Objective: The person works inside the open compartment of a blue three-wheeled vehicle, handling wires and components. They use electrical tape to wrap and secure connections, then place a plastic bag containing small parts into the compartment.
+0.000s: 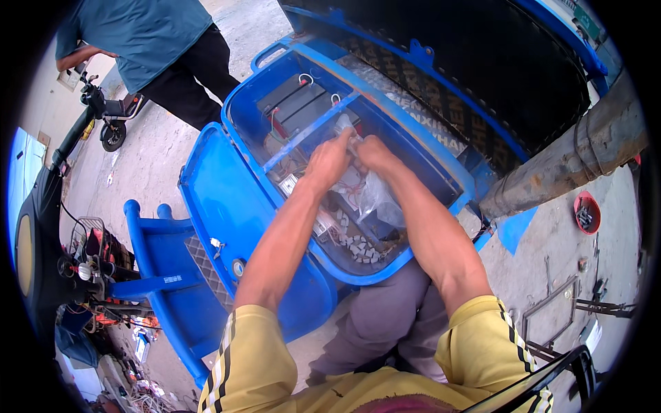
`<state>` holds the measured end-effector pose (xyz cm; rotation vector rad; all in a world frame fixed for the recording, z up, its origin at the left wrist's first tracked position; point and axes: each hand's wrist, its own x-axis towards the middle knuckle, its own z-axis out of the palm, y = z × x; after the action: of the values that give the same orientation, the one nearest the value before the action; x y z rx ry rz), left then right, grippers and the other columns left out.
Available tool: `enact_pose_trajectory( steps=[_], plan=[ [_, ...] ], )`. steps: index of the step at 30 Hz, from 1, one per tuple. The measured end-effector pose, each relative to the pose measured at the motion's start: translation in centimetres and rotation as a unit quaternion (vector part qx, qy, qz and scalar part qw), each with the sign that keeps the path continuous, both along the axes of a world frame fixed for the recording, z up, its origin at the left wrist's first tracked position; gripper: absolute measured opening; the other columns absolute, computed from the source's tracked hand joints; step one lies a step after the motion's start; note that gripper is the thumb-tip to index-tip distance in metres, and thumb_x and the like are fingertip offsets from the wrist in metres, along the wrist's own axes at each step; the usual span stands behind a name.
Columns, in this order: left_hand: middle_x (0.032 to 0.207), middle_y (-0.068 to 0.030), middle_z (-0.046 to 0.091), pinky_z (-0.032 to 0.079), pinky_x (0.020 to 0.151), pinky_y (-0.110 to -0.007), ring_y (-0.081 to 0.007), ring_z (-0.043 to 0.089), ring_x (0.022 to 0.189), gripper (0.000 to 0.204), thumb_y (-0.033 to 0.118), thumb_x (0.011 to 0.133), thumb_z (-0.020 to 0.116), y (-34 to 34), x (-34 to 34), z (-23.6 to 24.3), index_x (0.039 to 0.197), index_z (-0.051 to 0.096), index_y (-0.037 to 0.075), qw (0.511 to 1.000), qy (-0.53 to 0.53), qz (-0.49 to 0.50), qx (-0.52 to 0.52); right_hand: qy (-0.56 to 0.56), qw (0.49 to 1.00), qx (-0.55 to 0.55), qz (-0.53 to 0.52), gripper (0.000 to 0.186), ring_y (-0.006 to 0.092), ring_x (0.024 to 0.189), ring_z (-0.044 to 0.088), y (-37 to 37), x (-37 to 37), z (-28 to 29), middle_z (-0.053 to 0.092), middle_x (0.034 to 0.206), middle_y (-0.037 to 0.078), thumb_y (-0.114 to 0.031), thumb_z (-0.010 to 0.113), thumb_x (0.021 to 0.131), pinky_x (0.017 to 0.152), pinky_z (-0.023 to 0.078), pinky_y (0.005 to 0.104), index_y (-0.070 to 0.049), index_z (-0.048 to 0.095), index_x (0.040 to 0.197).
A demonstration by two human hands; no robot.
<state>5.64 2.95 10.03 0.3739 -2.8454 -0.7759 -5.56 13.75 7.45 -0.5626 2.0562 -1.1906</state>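
Note:
Both my hands reach into an open blue storage box [406, 265], close together near its middle. My left hand [329, 162] is closed on crumpled clear plastic that pokes out above its fingers. Beside it, my right hand [372, 153] is curled against the same plastic; its fingertips are partly hidden. Below them a clear plastic bag [377, 201] spreads over thin reddish wires [351, 191]. Several small pale blocks [359, 249] lie at the box's near end. Past a blue crossbar [310, 132] sit dark batteries [303, 103] with cable loops.
The box's blue lid [237, 189] hangs open at the left, near a blue seat frame [162, 255]. A rusty pole [571, 162] slants in at the right. A red bowl [586, 212] stands on the ground. A person [148, 45] stands at the far left, near a parked scooter [113, 110].

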Motion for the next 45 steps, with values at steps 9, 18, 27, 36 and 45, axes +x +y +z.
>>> enact_pose_trajectory(
  steps=[9, 18, 27, 36, 45],
  plan=[
    [0.115, -0.0255, 0.07, 0.053, 0.09, -0.052, -0.0456, 0.067, 0.106, 0.024, 0.006, 0.088, 0.062, -1.1, -0.3, -2.4, 0.11, 0.07, 0.002, 0.989, 0.072, 0.01, -0.132, 0.226, 0.973, -0.021, 0.052, 0.036, 0.0349, 0.113, 0.069, 1.6, 1.2, 0.5, 0.072, 0.117, 0.024, -0.025, 0.071, 0.093, 0.094, 0.052, 0.0448, 0.001, 0.07, 0.118],
    [0.1, -0.0317, 0.072, 0.054, 0.09, -0.047, -0.0468, 0.068, 0.107, 0.038, 0.018, 0.086, 0.067, -1.1, -1.2, 0.2, 0.115, 0.069, -0.006, 0.951, -0.113, 0.035, 0.285, 0.165, 0.973, 0.105, 0.119, 0.035, 0.0365, 0.12, 0.066, 2.0, -0.6, 1.7, 0.071, 0.123, 0.02, -0.029, 0.067, 0.096, 0.099, 0.05, 0.046, -0.007, 0.072, 0.122],
    [0.103, -0.0218, 0.072, 0.06, 0.076, -0.046, -0.0409, 0.074, 0.09, 0.018, 0.01, 0.087, 0.067, -0.7, 0.4, -2.0, 0.101, 0.07, -0.002, 0.973, -0.009, 0.066, -0.22, -0.132, 0.99, -0.041, 0.02, 0.031, 0.0215, 0.079, 0.07, 1.5, 0.2, 3.1, 0.072, 0.092, 0.015, -0.015, 0.066, 0.097, 0.069, 0.055, 0.0366, 0.009, 0.066, 0.118],
    [0.086, -0.0277, 0.073, 0.057, 0.077, -0.052, -0.0411, 0.075, 0.086, 0.031, 0.023, 0.095, 0.058, 1.4, 1.1, 1.5, 0.084, 0.073, -0.002, 0.98, -0.085, 0.067, -0.169, -0.187, 0.968, -0.146, -0.079, 0.031, 0.0278, 0.089, 0.073, 1.2, -0.5, 2.5, 0.073, 0.098, 0.02, 0.0, 0.069, 0.089, 0.076, 0.058, 0.0379, 0.009, 0.064, 0.118],
    [0.09, -0.0196, 0.071, 0.049, 0.081, -0.043, -0.0279, 0.065, 0.086, 0.041, 0.03, 0.102, 0.057, -2.3, 1.1, -0.3, 0.105, 0.071, -0.008, 0.972, -0.065, 0.083, 0.209, 0.06, 0.996, 0.03, 0.066, 0.047, 0.0258, 0.103, 0.072, 2.2, -0.4, 5.0, 0.071, 0.116, 0.02, -0.017, 0.075, 0.088, 0.087, 0.055, 0.0364, 0.008, 0.064, 0.126]
  ],
)
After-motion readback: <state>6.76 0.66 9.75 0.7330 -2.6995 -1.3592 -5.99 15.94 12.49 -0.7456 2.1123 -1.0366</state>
